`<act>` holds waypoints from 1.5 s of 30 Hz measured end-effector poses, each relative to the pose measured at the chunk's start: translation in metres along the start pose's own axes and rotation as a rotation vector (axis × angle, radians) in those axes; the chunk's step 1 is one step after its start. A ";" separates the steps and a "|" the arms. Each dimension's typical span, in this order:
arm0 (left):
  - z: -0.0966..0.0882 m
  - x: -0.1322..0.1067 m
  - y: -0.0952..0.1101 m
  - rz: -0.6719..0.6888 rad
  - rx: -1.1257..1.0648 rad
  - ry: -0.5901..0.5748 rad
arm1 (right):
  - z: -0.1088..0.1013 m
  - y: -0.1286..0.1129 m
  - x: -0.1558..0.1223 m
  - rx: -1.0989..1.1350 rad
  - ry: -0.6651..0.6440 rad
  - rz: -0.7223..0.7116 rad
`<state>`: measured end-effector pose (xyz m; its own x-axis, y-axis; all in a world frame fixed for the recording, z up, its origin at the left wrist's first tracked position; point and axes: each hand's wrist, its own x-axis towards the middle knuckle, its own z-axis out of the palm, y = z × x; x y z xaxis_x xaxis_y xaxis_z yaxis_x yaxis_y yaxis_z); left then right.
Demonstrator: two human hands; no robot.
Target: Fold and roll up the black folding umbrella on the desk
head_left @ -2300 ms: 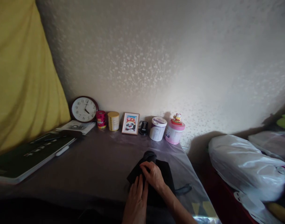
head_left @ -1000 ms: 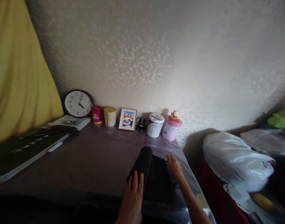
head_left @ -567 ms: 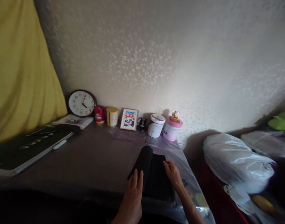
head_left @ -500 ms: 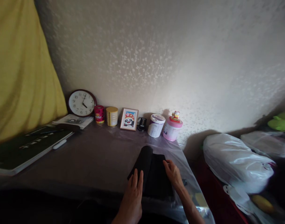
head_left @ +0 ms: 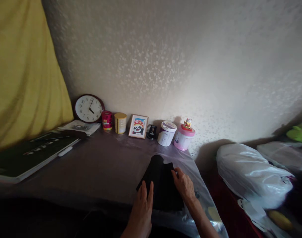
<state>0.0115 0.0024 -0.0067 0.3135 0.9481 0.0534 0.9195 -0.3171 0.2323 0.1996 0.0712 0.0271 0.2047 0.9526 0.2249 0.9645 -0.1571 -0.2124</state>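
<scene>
A dark black cloth (head_left: 152,170), apparently folded or rolled over on its left side, lies near the front right of the table; its exact kind is too dark to make out. My left hand (head_left: 143,206) rests on the thick rolled part, fingers stretched and spread, gripping nothing. At the flatter right part, my right hand (head_left: 183,183) pinches the upper right edge of the cloth between thumb and fingers.
Along the wall stand a clock (head_left: 88,108), a pink can (head_left: 106,120), a yellow-lidded can (head_left: 120,123), a framed panda picture (head_left: 138,126) and two tubs, white (head_left: 166,134) and pink (head_left: 184,138). A green book (head_left: 37,153) lies left; a white plastic bag (head_left: 252,173) sits right.
My right hand has drawn the cloth's right edge slightly left, towards the roll. My left hand stays on the roll. The view has shifted a little.
</scene>
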 end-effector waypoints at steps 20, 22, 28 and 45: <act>0.003 0.002 -0.003 0.044 -0.087 0.011 | 0.024 -0.061 0.045 0.942 -0.216 0.092; 0.006 0.002 -0.005 0.056 -0.116 0.038 | 0.033 -0.065 0.046 0.933 -0.226 0.114; 0.010 -0.001 -0.016 0.056 -0.246 0.115 | 0.039 -0.074 0.044 0.949 -0.344 0.114; 0.019 0.006 -0.013 0.120 -0.051 0.310 | 0.028 -0.085 0.010 0.390 -0.221 -0.518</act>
<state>0.0053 0.0117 -0.0275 0.3241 0.8687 0.3746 0.8652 -0.4324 0.2540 0.1154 0.1010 0.0202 -0.3457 0.9170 0.1991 0.7898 0.3989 -0.4660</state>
